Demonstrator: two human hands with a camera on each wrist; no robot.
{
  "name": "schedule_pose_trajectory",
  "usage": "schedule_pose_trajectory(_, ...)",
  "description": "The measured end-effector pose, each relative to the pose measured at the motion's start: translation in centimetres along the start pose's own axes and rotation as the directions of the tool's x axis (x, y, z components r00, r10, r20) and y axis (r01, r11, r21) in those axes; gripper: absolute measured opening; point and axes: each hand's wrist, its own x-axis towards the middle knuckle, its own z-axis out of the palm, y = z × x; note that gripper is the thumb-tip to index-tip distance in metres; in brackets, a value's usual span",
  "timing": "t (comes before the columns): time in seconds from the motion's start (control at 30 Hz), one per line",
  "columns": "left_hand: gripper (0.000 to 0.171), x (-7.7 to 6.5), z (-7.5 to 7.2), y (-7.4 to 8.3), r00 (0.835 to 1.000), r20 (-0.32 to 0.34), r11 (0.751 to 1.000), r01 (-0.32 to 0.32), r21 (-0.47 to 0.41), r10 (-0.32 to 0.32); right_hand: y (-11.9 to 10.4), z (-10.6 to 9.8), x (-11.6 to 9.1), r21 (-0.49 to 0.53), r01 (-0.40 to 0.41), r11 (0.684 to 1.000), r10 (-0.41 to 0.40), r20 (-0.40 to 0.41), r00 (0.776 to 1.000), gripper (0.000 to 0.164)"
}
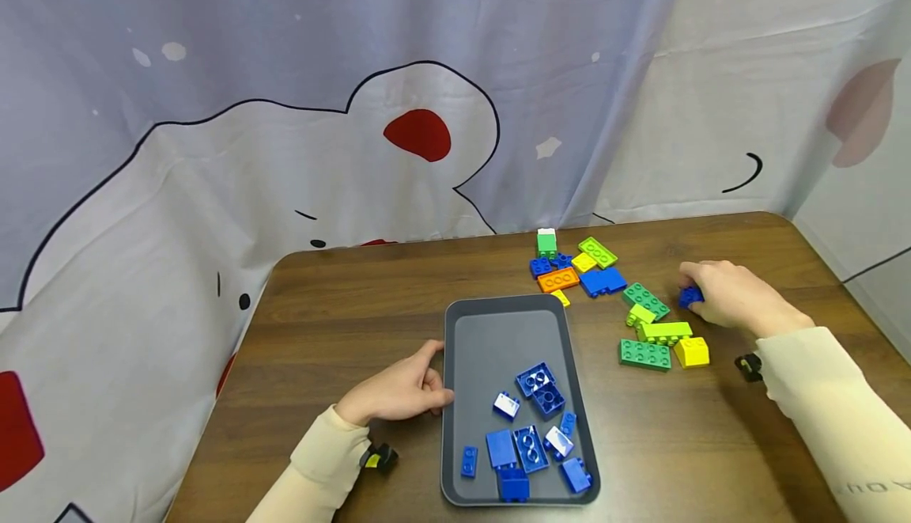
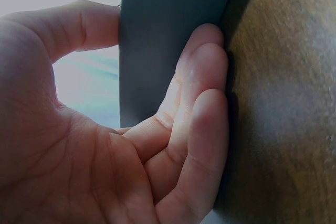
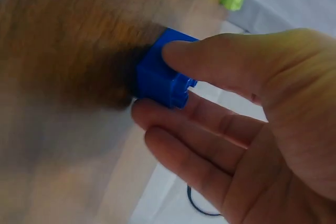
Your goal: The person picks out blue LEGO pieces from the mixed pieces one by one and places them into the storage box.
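Observation:
At the right of the table, my right hand (image 1: pixel 733 293) pinches a blue toy brick (image 3: pixel 157 69) between thumb and fingers. In the right wrist view the brick's studs face the palm, and its underside is close to the wood; whether it touches cannot be told. My left hand (image 1: pixel 398 384) grips the left wall of a grey tray (image 1: pixel 491 345), thumb at the rim and curled fingers against the outer side (image 2: pixel 152 66). Several blue bricks (image 1: pixel 530 448) lie scattered in the tray's near half, among them two white-faced pieces (image 1: pixel 507 405).
Left of my right hand lie green bricks (image 1: pixel 644 354), lime bricks (image 1: pixel 665 332) and a yellow brick (image 1: pixel 692 352). Behind the tray are an orange brick (image 1: pixel 558 280), blue bricks (image 1: pixel 602 281) and a green brick (image 1: pixel 546 244). A printed curtain (image 1: pixel 285 175) hangs along the table's far edge.

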Motion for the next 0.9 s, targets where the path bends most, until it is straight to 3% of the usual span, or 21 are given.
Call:
schedule_pose_trajectory(0.27, 0.084, 0.2, -0.1, 0.1, 1.000, -0.001, 1.000, 0.008, 0.000, -0.008, 1.0, 0.4, -2.2, 0.056, -0.057, 0.997, 0.060, -0.055, 0.997, 0.027)
schedule_pose_trajectory(0.5, 0.085, 0.2, -0.1, 0.1, 1.000, -0.002, 1.000, 0.006, 0.008, -0.006, -0.6, -0.1, -3.8, 0.061, -0.068, 0.996, 0.078, -0.184, 0.980, 0.035)
schedule_pose_trajectory(0.67, 0.086, 0.2, -0.1, 0.1, 1.000, -0.003, 1.000, 0.012, 0.004, -0.012, -3.1, -0.5, -4.3, 0.060, -0.022, 0.998, 0.037, -0.250, 0.968, 0.034)
schedule_pose_trajectory(0.9, 0.086, 0.0, 0.0, 0.0, 1.000, -0.002, 1.000, 0.018, 0.003, -0.018, -7.3, -0.9, -4.5, 0.081, 0.142, 0.987, -0.106, -0.343, 0.933, 0.033)
